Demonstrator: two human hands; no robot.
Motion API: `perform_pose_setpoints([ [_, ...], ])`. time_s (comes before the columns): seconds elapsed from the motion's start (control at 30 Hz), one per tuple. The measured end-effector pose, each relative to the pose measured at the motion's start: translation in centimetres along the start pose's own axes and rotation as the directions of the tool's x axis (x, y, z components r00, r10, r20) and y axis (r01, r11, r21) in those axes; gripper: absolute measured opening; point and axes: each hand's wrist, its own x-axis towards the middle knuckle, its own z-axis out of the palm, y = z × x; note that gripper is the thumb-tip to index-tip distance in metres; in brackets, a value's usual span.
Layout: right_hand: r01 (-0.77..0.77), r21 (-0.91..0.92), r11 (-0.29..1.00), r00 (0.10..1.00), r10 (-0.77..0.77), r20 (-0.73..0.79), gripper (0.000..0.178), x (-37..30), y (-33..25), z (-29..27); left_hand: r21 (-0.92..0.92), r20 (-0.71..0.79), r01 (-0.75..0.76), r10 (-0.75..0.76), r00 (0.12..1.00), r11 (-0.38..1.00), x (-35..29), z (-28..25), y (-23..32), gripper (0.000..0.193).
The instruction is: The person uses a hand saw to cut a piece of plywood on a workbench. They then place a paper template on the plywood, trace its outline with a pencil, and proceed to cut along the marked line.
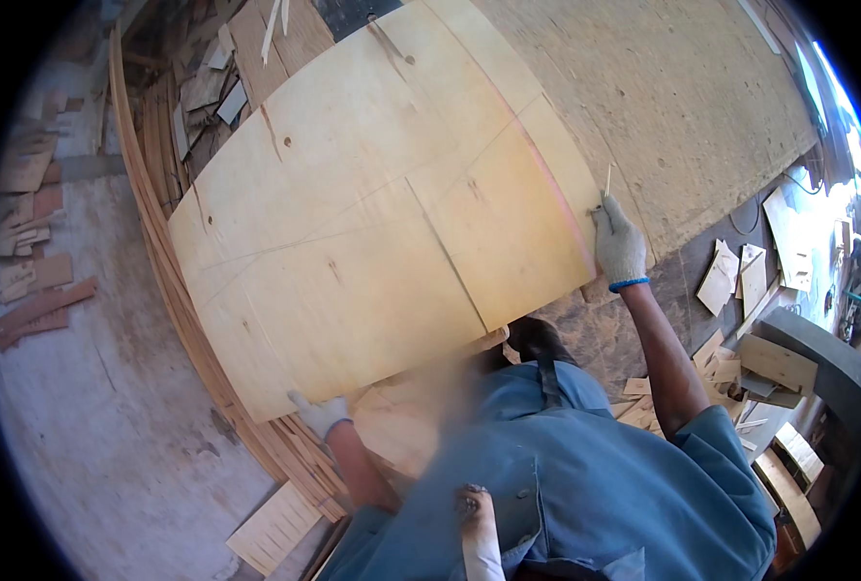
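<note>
A large pale plywood sheet spreads out in front of me, tilted in view. Pencil lines cross its face, a pinkish line runs near its right side, and a straight dark slit or seam reaches its near edge. My left hand, in a white glove, is closed on the sheet's near left corner, its fingers partly hidden. At the near right edge my right hand, gloved with a blue cuff, grips the sheet. A thin pale stick juts up from the right hand's fingers; I cannot tell whether it is a pencil.
A larger rough board lies beyond on the right. Long curved wood strips run along the left. Wood offcuts litter the right, beside a grey curved machine part. More scraps lie far left. A cigarette shows close below.
</note>
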Motion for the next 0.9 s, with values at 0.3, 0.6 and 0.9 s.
perform_pose_setpoints([
  [0.3,0.034,0.006,0.999,0.999,-0.034,-0.012,0.037,2.6,-1.0,1.0,0.398,0.005,-0.190,0.205,0.979,0.897,2.0,0.3,-0.6,0.060],
  [0.6,-0.006,-0.030,1.000,1.000,0.006,-0.004,0.040,4.6,-2.8,1.3,-0.239,-0.038,0.046,-0.057,0.998,0.970,0.3,7.1,1.1,0.062],
  [0.9,-0.051,-0.036,0.998,0.998,0.052,0.029,0.044,7.7,-5.8,1.8,-0.220,-0.074,0.072,-0.090,0.993,0.973,2.7,10.2,1.2,0.058],
])
